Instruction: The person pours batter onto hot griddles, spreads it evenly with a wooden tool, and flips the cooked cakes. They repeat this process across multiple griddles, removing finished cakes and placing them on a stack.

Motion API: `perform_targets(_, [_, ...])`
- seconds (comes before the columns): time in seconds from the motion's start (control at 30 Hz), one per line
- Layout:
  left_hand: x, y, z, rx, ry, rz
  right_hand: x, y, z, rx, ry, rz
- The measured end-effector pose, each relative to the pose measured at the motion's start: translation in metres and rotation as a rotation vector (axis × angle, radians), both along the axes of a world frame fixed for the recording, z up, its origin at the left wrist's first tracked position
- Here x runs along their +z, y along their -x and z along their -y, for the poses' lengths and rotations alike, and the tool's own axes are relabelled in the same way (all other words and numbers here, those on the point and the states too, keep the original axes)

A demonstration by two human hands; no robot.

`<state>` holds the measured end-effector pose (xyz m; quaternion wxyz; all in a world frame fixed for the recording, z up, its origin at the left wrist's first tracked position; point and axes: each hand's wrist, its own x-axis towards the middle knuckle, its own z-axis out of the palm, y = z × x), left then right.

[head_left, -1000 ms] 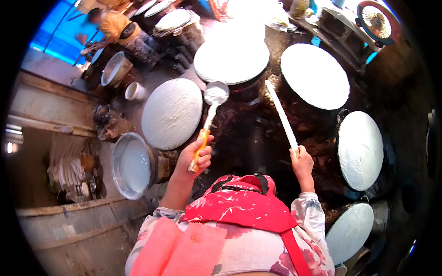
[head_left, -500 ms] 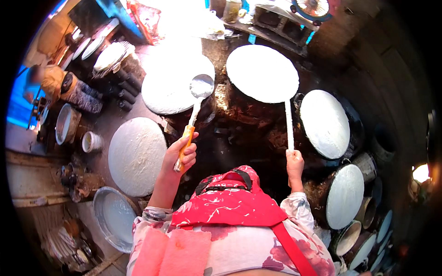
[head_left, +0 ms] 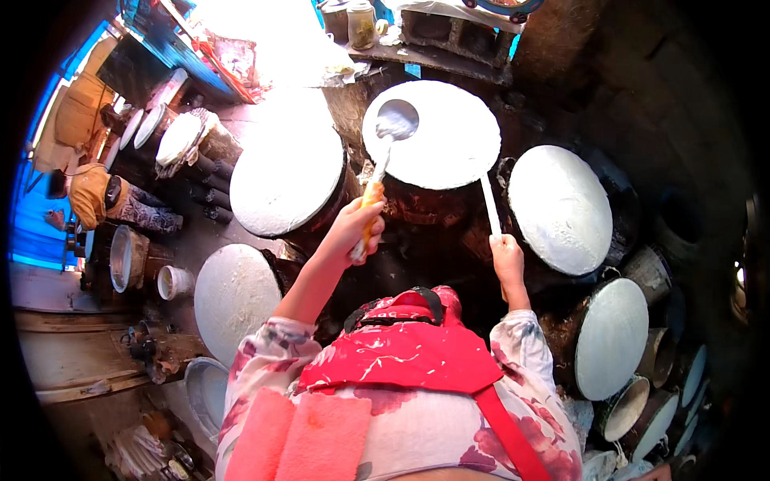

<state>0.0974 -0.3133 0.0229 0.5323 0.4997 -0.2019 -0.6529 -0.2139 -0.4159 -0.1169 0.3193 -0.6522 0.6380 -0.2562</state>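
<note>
My left hand [head_left: 350, 229] is closed around the orange handle of a ladle [head_left: 397, 122]. Its round metal bowl is over the left part of the white-coated round surface [head_left: 455, 132] ahead of me. Closed as well, my right hand [head_left: 508, 263] grips a long white-coated flat stick [head_left: 490, 207], whose far end meets the near right rim of that same surface. Whether the ladle bowl touches the white layer I cannot tell.
More white round tops surround me: a large one [head_left: 285, 172] at left, a smaller one [head_left: 234, 298] nearer, and two at right [head_left: 560, 208] [head_left: 612, 338]. A white bucket [head_left: 174, 282] and a metal basin [head_left: 207, 394] stand left. A person [head_left: 100, 196] bends at far left.
The ladle has moved right, from the large left round top to the middle one. My view has shifted somewhat, and the stick still meets the middle top's rim.
</note>
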Motion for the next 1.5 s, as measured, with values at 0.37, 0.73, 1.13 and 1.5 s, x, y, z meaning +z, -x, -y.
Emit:
perform_targets(0.37, [-0.1,0.046,0.141,-0.1,-0.037,1.207,-0.052,-0.034,0.118,0.04,-0.191,0.392])
perform_targets(0.73, [-0.112,0.057,0.094,0.174,-0.117,0.778,-0.008,-0.056,0.084,0.365,-0.039,-0.174])
perform_targets(1.13, [-0.04,0.029,0.019,0.236,0.208,-0.621,-0.012,-0.08,0.054,0.288,-0.446,0.729])
perform_targets(1.5, [-0.021,0.026,0.03,0.308,0.129,-0.448,-0.022,-0.057,0.081,0.258,-0.033,0.195])
